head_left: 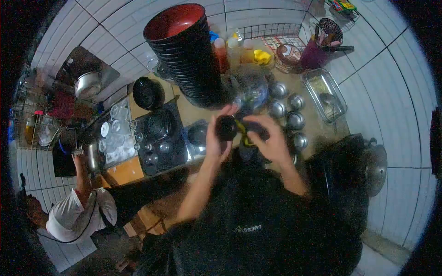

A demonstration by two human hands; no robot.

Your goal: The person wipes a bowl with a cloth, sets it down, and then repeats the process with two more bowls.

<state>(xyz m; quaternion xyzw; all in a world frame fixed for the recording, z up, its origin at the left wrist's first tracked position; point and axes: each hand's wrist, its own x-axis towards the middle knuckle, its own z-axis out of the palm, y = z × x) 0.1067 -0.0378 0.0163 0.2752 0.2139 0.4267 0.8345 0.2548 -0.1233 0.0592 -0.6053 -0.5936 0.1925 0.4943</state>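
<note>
My left hand (213,143) is wrapped round a small round black cup or bowl (225,128) in front of my chest. Facing it, my right hand (272,141) is closed on a dark cloth with a yellow-green edge (244,132), which reaches to the black piece; blur hides its exact kind. Just beyond both hands lies a clear plastic bag (251,87). Several small silver metal cups (295,120) stand beside my right hand. A tall stack of black bowls with red insides (186,55) rises behind my left hand.
A glass container (326,95) stands at the right, near a lidded metal pot (376,170). Bottles (220,54) line the back. Dark trays with dishes (159,133) and glassware (115,133) cover the left counter. Further left, a person in a white shirt (78,214) reaches toward the counter.
</note>
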